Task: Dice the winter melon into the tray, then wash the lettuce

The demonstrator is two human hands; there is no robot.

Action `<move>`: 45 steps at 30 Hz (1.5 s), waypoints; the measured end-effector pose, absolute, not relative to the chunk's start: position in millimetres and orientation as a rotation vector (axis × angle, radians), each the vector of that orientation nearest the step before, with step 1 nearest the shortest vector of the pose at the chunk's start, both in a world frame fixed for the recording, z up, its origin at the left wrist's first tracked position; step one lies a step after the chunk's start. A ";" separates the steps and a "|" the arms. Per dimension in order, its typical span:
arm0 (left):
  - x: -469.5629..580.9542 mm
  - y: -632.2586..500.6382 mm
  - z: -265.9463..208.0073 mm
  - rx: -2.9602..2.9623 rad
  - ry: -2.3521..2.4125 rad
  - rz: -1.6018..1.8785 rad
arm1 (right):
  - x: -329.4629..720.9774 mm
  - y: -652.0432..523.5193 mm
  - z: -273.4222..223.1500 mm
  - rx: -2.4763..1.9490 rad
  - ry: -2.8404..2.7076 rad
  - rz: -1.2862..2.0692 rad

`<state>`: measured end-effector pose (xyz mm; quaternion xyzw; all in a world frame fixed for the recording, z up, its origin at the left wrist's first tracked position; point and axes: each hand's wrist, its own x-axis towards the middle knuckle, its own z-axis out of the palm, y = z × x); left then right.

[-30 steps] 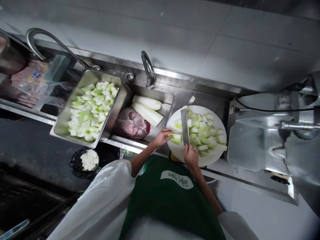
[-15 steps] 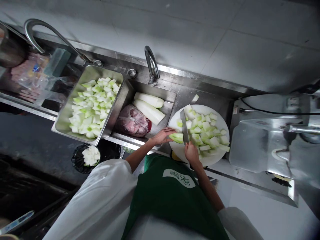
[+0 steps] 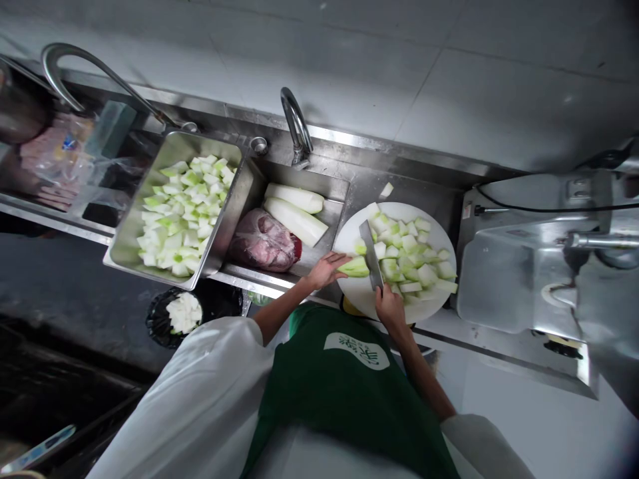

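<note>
On the round white cutting board (image 3: 344,233), my left hand (image 3: 327,269) grips the end of a pale green gourd piece (image 3: 355,267). My right hand (image 3: 391,307) is closed round the handle of a knife (image 3: 371,254), its blade standing just right of that piece. Cut gourd chunks (image 3: 412,256) cover the board's right side. Two peeled gourd lengths (image 3: 295,221) lie in the sink left of the board, beside a plastic bag of meat (image 3: 264,241).
A deep steel pan (image 3: 130,236) of gourd chunks spans the sink's left side. Below it sits a black-bagged bin (image 3: 160,319) with pale scraps. A faucet (image 3: 295,126) rises behind the sink. Steel equipment (image 3: 499,286) stands right of the board. Bagged meat (image 3: 54,153) lies far left.
The knife and my right hand have shifted slightly right and down relative to the board. My left hand still holds the gourd piece, and the whole view has shifted a little.
</note>
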<state>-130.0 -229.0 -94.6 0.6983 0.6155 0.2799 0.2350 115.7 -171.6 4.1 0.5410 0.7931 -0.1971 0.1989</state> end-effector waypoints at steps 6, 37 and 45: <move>-126.1 -232.1 -93.7 1.850 1.661 0.881 | 120.5 -161.9 10.4 1.491 2.254 -0.573; -109.9 -235.5 -79.3 1.258 2.096 1.409 | 123.5 -199.1 39.3 1.667 2.298 -0.500; -90.9 -250.0 -103.4 1.356 1.900 1.308 | 101.1 -201.8 45.1 1.487 2.246 -0.495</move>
